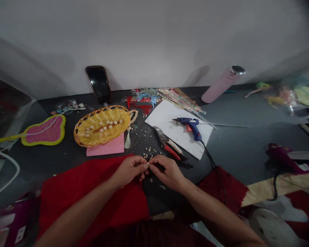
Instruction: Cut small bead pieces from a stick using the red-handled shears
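Note:
My left hand (130, 170) and my right hand (168, 172) meet over the front of the dark table, fingertips pinched together. Between them is a tiny pale piece (148, 164), mostly hidden by the fingers and too small to name. Just beyond the fingertips lie several small pale cut bits (149, 151). Red cloth (92, 185) spreads under my left forearm. A yellow woven basket (79, 137) holds a brown stick with small whitish flower-like pieces along it. Pruning shears (170, 147) with red and white handles rest beyond my right hand.
A blue glue gun (190, 125) lies on a white board (161, 115), its cord running toward the front edge. Behind are tassels (144, 109), sticks (177, 99), a leaning phone (99, 84) and a pink bottle (220, 85). At left is a pink-and-yellow fan (45, 131).

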